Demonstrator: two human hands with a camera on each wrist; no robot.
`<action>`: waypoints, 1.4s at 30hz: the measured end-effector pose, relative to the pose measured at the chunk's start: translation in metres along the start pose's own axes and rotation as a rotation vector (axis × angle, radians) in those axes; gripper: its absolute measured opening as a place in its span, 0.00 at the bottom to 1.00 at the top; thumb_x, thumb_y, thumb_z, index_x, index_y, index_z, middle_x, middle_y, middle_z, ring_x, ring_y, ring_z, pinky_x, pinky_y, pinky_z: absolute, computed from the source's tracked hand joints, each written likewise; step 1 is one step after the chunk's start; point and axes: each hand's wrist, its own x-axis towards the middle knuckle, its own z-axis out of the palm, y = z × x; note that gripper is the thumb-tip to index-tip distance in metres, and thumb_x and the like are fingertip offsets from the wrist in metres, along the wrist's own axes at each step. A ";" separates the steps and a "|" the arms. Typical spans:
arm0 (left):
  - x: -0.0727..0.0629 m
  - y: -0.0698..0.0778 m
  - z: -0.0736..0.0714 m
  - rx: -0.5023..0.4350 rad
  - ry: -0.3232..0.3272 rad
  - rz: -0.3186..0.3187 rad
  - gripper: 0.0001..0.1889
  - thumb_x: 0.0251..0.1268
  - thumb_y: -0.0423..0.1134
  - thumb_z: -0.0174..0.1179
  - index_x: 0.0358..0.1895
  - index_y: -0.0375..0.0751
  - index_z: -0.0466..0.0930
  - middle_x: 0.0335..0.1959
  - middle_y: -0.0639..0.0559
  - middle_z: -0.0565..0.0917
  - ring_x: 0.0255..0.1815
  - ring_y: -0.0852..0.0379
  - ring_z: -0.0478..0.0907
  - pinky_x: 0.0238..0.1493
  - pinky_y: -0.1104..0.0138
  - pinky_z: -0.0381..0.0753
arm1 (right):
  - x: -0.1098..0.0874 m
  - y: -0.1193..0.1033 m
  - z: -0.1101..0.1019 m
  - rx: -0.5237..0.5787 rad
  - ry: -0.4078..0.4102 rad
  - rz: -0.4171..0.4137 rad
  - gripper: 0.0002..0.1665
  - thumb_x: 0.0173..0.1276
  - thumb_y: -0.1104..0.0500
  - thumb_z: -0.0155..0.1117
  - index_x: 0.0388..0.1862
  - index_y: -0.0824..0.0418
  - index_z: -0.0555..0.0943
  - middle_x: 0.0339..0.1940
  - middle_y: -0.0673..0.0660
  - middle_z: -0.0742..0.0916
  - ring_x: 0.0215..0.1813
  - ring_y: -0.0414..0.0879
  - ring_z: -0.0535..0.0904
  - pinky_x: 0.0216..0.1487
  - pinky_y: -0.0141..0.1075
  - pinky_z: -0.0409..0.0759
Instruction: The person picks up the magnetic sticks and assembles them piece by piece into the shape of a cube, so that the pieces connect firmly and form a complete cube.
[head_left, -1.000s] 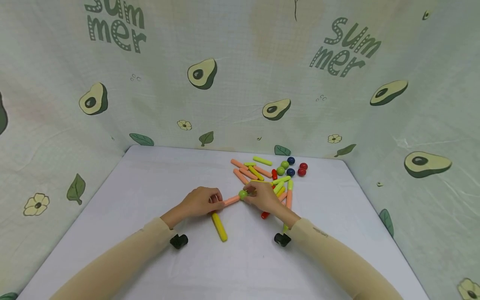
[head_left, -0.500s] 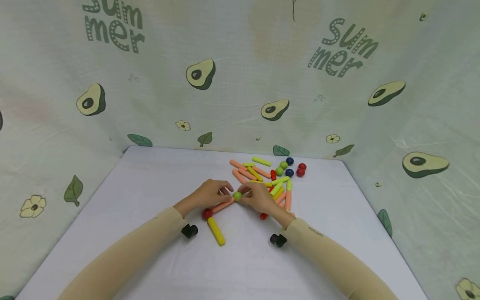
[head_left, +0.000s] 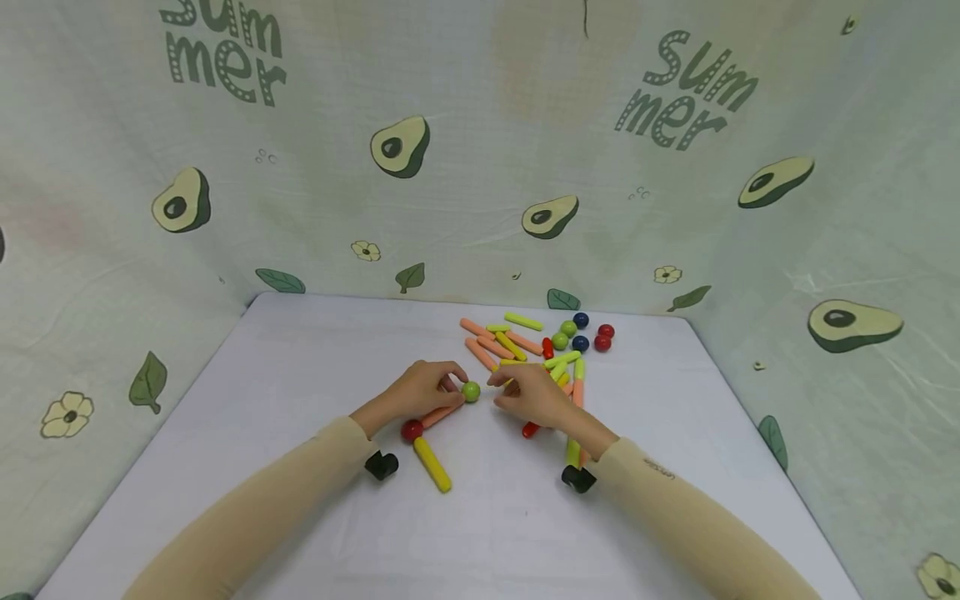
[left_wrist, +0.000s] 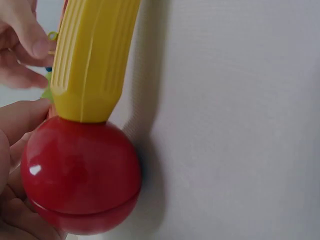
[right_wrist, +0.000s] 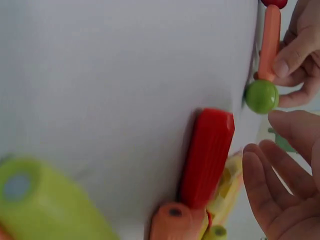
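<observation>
My left hand (head_left: 427, 389) pinches an orange stick (head_left: 442, 414) close to its far end, where a green ball (head_left: 471, 392) is attached. At the stick's other end sits a red ball (head_left: 412, 430), with a yellow stick (head_left: 432, 464) running from it toward the front. In the left wrist view that red ball (left_wrist: 82, 175) and the ribbed yellow stick (left_wrist: 95, 60) fill the foreground. My right hand (head_left: 534, 395) is just right of the green ball, apart from it. The right wrist view shows its fingers (right_wrist: 257, 185) parted with nothing between them.
Right of and behind my right hand lies a pile of orange, yellow, lime and red sticks, including a red stick (right_wrist: 207, 157) and a lime stick (right_wrist: 50, 200). Loose green, dark blue (head_left: 581, 343) and red balls (head_left: 603, 342) lie at the back right. Printed cloth (head_left: 480, 167) walls the table.
My left hand has slid along the orange stick from the red ball to the green-ball end. My right hand has let go of the green ball and moved right.
</observation>
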 end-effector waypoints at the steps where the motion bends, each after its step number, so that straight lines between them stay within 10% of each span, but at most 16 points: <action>1: -0.001 0.000 0.000 -0.003 0.005 -0.004 0.15 0.71 0.46 0.72 0.58 0.53 0.84 0.39 0.60 0.88 0.37 0.61 0.81 0.43 0.65 0.82 | -0.004 0.001 -0.006 -0.024 -0.019 -0.010 0.15 0.70 0.66 0.74 0.55 0.62 0.88 0.52 0.58 0.91 0.48 0.52 0.86 0.52 0.43 0.87; 10: -0.008 -0.006 -0.002 -0.057 0.066 -0.068 0.17 0.70 0.44 0.72 0.59 0.49 0.84 0.39 0.56 0.88 0.35 0.59 0.82 0.38 0.65 0.83 | -0.034 0.015 -0.049 -0.126 -0.134 0.001 0.15 0.71 0.67 0.74 0.55 0.63 0.88 0.49 0.57 0.90 0.48 0.54 0.84 0.51 0.44 0.87; 21: -0.015 -0.012 -0.002 -0.070 0.113 -0.115 0.19 0.70 0.44 0.72 0.62 0.49 0.83 0.41 0.54 0.88 0.35 0.58 0.82 0.38 0.65 0.83 | -0.053 0.059 -0.082 -0.223 0.027 0.003 0.19 0.67 0.71 0.75 0.57 0.65 0.87 0.54 0.61 0.90 0.52 0.60 0.85 0.52 0.53 0.88; 42: -0.018 -0.012 -0.003 -0.077 0.111 -0.119 0.18 0.70 0.44 0.71 0.61 0.49 0.84 0.40 0.54 0.87 0.34 0.57 0.82 0.36 0.65 0.82 | -0.057 0.087 -0.082 -0.265 -0.112 -0.066 0.15 0.68 0.71 0.75 0.52 0.61 0.90 0.54 0.58 0.90 0.59 0.58 0.83 0.61 0.55 0.84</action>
